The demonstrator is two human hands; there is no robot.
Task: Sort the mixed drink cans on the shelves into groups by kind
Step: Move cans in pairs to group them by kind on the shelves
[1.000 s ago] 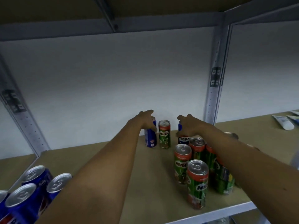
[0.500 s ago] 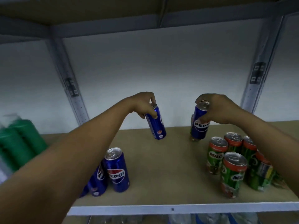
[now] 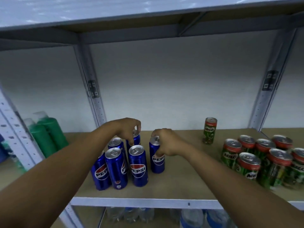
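Both grips have come down: my left hand (image 3: 127,130) pinches a far Pepsi can (image 3: 135,139), my right hand (image 3: 166,142) clasps another (image 3: 157,160), now standing beside the Pepsi group (image 3: 118,167); one Milo can (image 3: 209,130) stays apart.

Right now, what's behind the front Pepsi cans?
Two more blue Pepsi cans: one free, one gripped by the left hand. Their lower bodies are hidden.
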